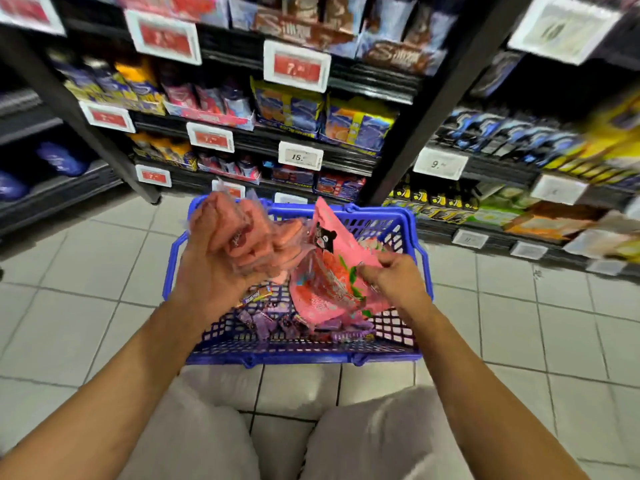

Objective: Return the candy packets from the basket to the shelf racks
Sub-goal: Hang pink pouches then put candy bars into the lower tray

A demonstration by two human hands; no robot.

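A blue basket [408, 233] sits on the tiled floor [86, 271] at 12 o'clock from the person's knees. On its bottom lie small purple candy packets [263, 322]. The left hand [211, 265], at 10 o'clock over the basket, grips a blurred bunch of clear packets of pink sweets [252, 237]. The right hand [394, 278], at 2 o'clock, pinches pink packets [329, 271] standing in the basket. The shelves [304, 157] beyond hold boxed sweets.
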